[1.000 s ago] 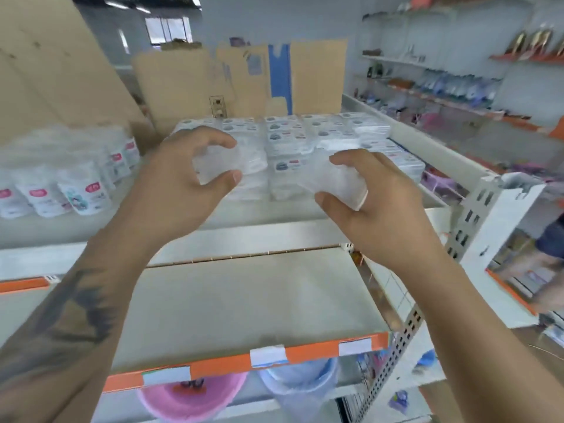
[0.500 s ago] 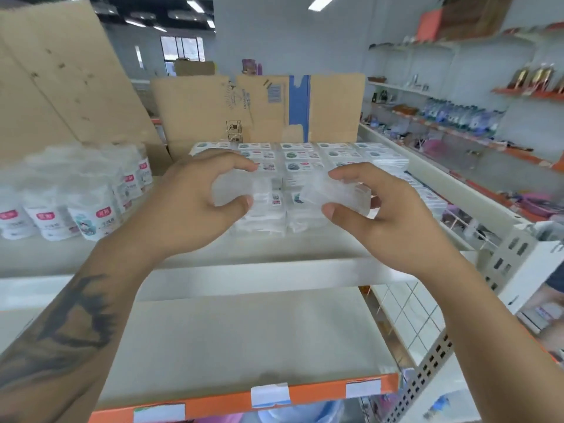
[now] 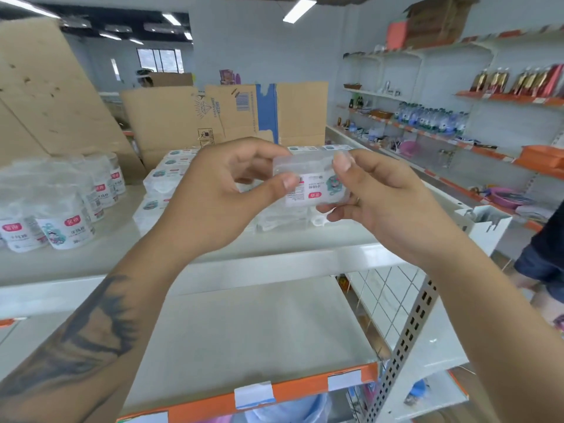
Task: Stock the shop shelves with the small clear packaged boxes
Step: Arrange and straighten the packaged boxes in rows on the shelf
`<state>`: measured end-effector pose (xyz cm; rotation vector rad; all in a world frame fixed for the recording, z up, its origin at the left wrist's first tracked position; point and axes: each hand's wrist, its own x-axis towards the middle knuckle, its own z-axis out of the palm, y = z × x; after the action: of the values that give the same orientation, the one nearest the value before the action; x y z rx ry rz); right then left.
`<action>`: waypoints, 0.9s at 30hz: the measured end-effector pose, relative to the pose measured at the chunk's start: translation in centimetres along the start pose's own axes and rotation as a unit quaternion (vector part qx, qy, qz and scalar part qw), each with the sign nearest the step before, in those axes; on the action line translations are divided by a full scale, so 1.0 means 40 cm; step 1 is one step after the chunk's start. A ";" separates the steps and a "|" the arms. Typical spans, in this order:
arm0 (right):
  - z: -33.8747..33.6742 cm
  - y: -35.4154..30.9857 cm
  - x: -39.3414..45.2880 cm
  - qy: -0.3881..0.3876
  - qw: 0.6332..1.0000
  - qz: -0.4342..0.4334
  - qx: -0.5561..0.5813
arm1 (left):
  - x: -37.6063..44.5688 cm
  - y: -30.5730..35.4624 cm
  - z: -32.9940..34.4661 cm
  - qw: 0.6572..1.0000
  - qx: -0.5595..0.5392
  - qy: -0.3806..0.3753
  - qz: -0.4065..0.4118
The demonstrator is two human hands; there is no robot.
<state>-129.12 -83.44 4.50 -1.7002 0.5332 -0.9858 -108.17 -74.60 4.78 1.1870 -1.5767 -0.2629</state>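
Far left on the top shelf (image 3: 91, 264): round clear tubs (image 3: 65, 230) with red brand tags and a cartoon figure, characters too small to read. Behind, tall cardboard cartons (image 3: 171, 117) bearing a barcode, a diamond outline and handling symbols, wording illegible. Mid-scene, stacked small clear boxes (image 3: 171, 172) already on that shelf. In front, above the stack: left hand (image 3: 213, 203) pinching the left end of one small clear box (image 3: 317, 184) between thumb and forefinger; right hand (image 3: 384, 196) grasping its right end, thumb on top, fingers beneath. Box label facing the camera upside down: red brand tag, teal cartoon, fine print unreadable. Likely step: checking or turning one box before shelving. Next move probably calls for righting the label, then setting the box square against the stack. Lower near shelf (image 3: 244, 337), orange-edged with white price tags. Far right, bottled water (image 3: 427, 119) on wall shelving.
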 end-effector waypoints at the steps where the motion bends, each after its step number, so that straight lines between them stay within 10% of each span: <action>1: -0.001 0.002 -0.007 0.002 0.999 0.004 0.032 | 0.000 0.002 0.007 0.999 -0.030 0.005 -0.015; 14: -0.004 0.026 -0.083 0.102 0.968 0.033 0.226 | -0.040 0.030 0.112 0.967 -0.195 -0.020 -0.161; 27: -0.129 -0.014 -0.125 -0.024 1.000 0.016 0.004 | -0.038 0.036 0.107 0.989 0.008 -0.146 0.016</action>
<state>-136.22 -82.41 3.85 -1.6995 0.5222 -0.9210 -112.67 -74.42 3.22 1.1731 -1.8533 -0.4189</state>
